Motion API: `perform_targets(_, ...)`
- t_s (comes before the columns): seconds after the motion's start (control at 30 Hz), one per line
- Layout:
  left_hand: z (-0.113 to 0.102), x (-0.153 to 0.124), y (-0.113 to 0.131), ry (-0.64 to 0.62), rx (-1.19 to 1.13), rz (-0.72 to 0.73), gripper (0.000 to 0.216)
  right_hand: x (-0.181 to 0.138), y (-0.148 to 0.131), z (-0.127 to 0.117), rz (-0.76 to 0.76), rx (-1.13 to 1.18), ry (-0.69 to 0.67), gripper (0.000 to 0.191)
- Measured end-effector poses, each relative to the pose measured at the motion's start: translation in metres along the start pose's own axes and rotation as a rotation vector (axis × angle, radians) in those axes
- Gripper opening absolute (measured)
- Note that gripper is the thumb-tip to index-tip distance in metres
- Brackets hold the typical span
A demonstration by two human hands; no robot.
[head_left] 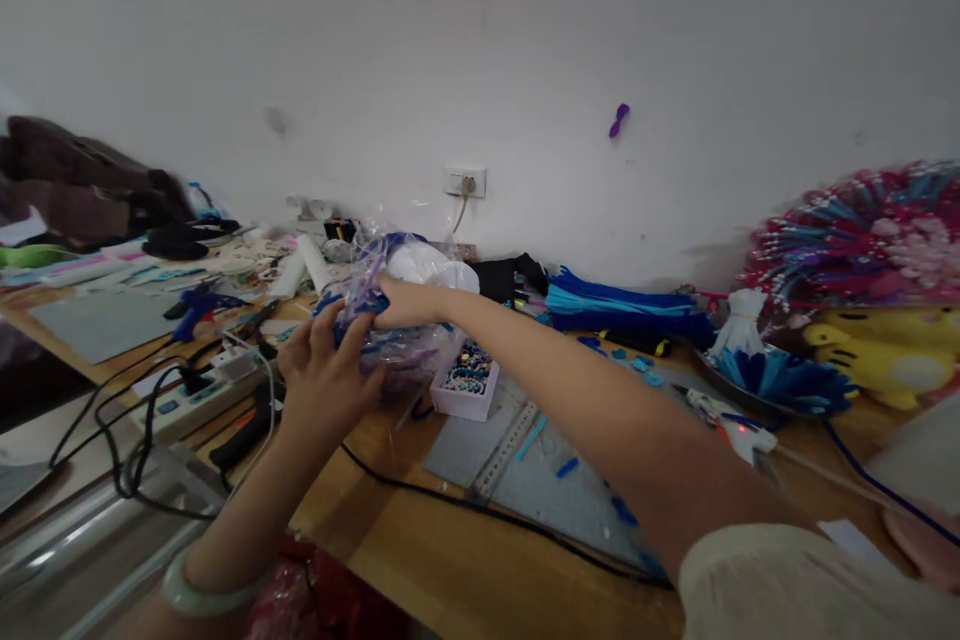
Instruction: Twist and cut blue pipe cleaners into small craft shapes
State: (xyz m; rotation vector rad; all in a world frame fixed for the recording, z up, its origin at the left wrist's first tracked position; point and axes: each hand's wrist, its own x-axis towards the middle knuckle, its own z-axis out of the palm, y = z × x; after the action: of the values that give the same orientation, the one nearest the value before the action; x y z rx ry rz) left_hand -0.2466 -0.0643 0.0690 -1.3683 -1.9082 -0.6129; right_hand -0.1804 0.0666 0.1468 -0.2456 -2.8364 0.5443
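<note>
A clear plastic bag (409, 345) with blue and purple material inside stands on the table in front of me. My left hand (326, 370) grips its near left side, the fingers bent over the blue and purple part. From the right, my right hand (405, 303) reaches across to the top of the same bag; its fingertips are hidden in the plastic and blue material. Behind the bag are white rounded pieces (427, 265). Close by on the right is a small white box (466, 400) filled with blue, white and gold beads.
A ruler (506, 450) lies on a grey mat (566, 495), with a black cable along its front. At left are a blue glue gun (199, 310) and a power strip (199, 390). Blue pipe cleaners (615, 298), a bowl (780, 400) and a red-and-blue floral piece (847, 240) stand right.
</note>
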Motion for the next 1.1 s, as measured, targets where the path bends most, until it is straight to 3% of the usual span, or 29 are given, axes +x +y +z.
perform_targets(0.13,0.008,0.003,0.000,-0.043,-0.046,-0.035,0.051,-0.015,-0.001,-0.030,-0.075,-0.377,-0.004,0.040)
perform_targets(0.2,0.009,0.002,0.000,-0.018,-0.043,-0.052,0.051,-0.025,0.002,-0.041,-0.074,-0.483,0.123,0.033)
perform_targets(0.27,0.008,0.001,0.000,0.014,-0.030,-0.072,0.052,-0.037,0.010,-0.043,0.087,-0.502,0.253,0.036)
perform_targets(0.3,0.008,0.000,0.000,0.026,-0.027,-0.079,0.052,-0.044,0.016,-0.039,0.236,-0.515,0.253,0.040)
perform_targets(0.37,0.009,-0.002,0.000,0.044,-0.035,-0.086,0.052,-0.060,0.031,-0.024,0.363,-0.514,0.176,0.039)
perform_targets(0.5,0.011,-0.001,0.000,0.081,-0.058,-0.076,0.053,-0.081,0.055,0.026,0.368,-0.460,-0.103,0.022)
perform_targets(0.63,0.009,0.003,0.000,0.039,-0.064,-0.070,0.051,-0.083,0.062,0.058,0.340,-0.443,-0.237,0.021)
perform_targets(0.8,0.009,0.003,-0.003,0.025,-0.074,-0.105,0.051,-0.080,0.066,0.057,0.374,-0.440,-0.272,0.023)
perform_targets(0.93,0.010,0.002,-0.005,-0.009,-0.056,-0.136,0.051,-0.080,0.066,0.044,0.362,-0.460,-0.208,0.024)
perform_targets(1.1,0.010,0.005,-0.012,-0.005,-0.028,-0.136,0.059,-0.073,0.041,0.040,0.259,-0.472,-0.135,0.027)
